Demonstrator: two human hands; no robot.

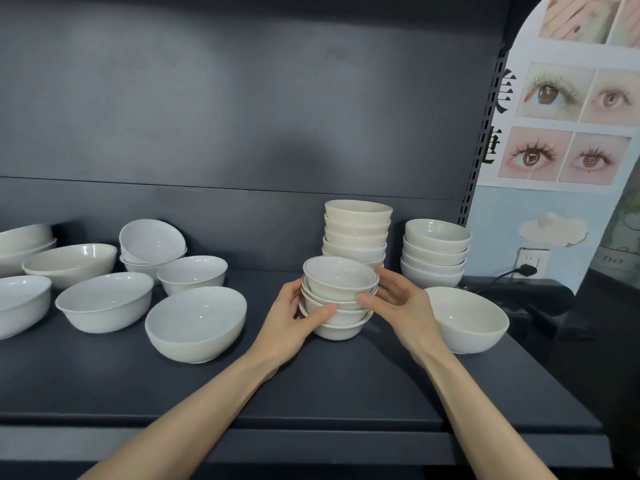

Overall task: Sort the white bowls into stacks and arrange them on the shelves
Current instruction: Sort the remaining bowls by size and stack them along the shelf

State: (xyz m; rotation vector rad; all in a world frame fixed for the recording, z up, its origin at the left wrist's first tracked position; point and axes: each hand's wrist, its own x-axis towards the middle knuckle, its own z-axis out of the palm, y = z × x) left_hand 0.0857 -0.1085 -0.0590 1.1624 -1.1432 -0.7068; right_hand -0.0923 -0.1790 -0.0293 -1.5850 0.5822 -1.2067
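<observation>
Mid-sort, roughly half done by the look of the dark grey metal shelf (pixel 311 393). Gripping a short stack of small white ceramic bowls with thin dark rim lines (pixel 337 296) from both sides: left hand (pixel 294 317) curled round its left flank with thumb across the front, right hand (pixel 398 303) wrapped round the right flank, thumb also in front. Sits a little right of the shelf's middle, about midway between front edge and back panel; cannot tell whether resting on the shelf or lifted just clear. Looks like four nested, top one slightly off-centre. Done so far, as a guess: tall stack of plain cream-white bowls (pixel 356 233) directly behind, near the back edge, plus a lower stack of four white bowls (pixel 434 254) toward the back right corner. Left to do: single wide white bowl (pixel 467 320) near the right edge, just beside the right hand; large round white bowl (pixel 195 323) left of the held stack; shallower white bowl (pixel 104 301) further left; medium white bowl (pixel 192 273) behind those; tilted white bowl (pixel 152 242) leaning on others near the back; wide white bowls at the left edge (pixel 20 303), partly cut off. Probably needs grouping by size, given the mix. No other shelf level in view, so no call on those. Beyond the right end: eye-makeup poster (pixel 571 126) and white wall socket with black plug (pixel 530 263).
</observation>
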